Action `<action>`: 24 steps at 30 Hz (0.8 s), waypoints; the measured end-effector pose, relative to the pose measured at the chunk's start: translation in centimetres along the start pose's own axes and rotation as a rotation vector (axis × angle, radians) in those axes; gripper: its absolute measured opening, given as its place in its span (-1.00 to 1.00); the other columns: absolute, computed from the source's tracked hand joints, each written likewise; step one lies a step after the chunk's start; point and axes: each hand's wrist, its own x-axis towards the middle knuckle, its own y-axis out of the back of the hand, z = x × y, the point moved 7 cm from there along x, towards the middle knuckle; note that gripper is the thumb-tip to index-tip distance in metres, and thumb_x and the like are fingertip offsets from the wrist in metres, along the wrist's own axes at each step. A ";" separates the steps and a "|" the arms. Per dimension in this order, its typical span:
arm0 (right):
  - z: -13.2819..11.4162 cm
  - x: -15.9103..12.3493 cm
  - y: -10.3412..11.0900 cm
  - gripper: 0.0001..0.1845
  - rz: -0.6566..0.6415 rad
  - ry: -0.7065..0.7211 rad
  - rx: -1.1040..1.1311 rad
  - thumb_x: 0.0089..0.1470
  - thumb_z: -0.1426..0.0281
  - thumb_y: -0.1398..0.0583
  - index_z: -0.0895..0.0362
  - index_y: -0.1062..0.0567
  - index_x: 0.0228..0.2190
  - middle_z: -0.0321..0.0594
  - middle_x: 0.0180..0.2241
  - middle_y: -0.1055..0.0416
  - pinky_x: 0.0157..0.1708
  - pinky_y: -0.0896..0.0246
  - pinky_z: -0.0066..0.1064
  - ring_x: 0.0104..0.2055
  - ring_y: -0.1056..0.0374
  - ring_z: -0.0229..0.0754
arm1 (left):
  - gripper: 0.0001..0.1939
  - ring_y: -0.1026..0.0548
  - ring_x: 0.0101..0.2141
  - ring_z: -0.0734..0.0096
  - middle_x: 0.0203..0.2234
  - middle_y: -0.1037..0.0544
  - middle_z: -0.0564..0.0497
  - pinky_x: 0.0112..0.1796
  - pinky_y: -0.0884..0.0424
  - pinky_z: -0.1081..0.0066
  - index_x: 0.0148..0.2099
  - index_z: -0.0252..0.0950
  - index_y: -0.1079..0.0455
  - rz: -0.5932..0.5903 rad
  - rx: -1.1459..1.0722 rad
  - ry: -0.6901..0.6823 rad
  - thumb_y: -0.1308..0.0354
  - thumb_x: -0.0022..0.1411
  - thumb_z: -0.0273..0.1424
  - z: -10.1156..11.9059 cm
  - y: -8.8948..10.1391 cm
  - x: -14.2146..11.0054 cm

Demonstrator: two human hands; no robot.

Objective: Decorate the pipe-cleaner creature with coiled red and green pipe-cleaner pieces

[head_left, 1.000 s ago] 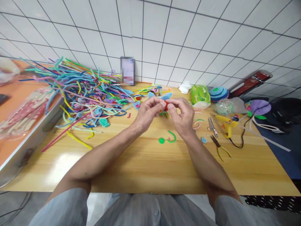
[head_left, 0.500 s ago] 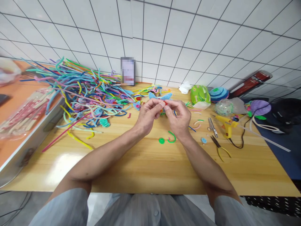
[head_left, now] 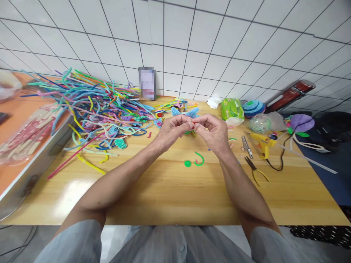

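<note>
"What are the hands doing?"

"The left hand (head_left: 172, 132) and right hand (head_left: 213, 134) meet, thumbs and forefingers pinched narrowly on a small red piece (head_left: 194, 124) between their fingertips."

"Which way does it point?"

"I can't tell; the fingers cover most of it, so its long axis is hidden. Just beyond the hands, blue pipe-cleaner wings (head_left: 177, 111) spread sideways, their tips pointing outward left and right."

"And nearer the body?"

"Below the hands, a green coiled disc (head_left: 187, 163) lies just beside a green hooked stem (head_left: 203, 157), whose curve opens left. Both are on the wooden tabletop (head_left: 164, 199)."

"Either side?"

"Left of the left hand, a tangled heap of pipe cleaners (head_left: 101, 95). Right of the right hand, a yellow hot-glue gun (head_left: 264, 145) and, nearer the body, pliers (head_left: 255, 168) with handles toward the wearer."

"Behind it all?"

"A white tiled wall (head_left: 214, 40), with a phone (head_left: 147, 83) upright against it, beyond the left hand."
</note>
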 end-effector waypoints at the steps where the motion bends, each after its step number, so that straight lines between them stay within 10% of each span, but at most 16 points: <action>1: 0.1 0.0 0.0 -0.88 -0.011 -0.002 0.016 0.08 0.45 -0.30 0.07 -0.66 -0.30 -0.35 -0.44 -0.58 -0.38 -0.36 -0.41 -0.43 -0.44 -0.28 | -0.79 -0.22 -0.56 0.58 -0.53 -0.48 0.10 -0.52 -0.15 0.47 -0.39 -0.29 -0.51 0.014 0.002 -0.009 -0.39 0.08 -0.27 0.1 0.1 0.0; 24: 0.7 -1.6 -1.2 -0.82 0.165 0.109 -0.036 0.31 0.26 -0.27 -0.01 -0.68 -0.15 -0.23 -0.24 -0.63 -0.18 -0.50 -0.27 -0.24 -0.53 -0.17 | -0.73 -0.18 -0.60 0.61 -0.57 -0.43 0.14 -0.53 -0.09 0.47 -0.39 -0.25 -0.48 0.211 -0.251 -0.031 -0.44 0.05 -0.21 -0.8 -0.3 -1.3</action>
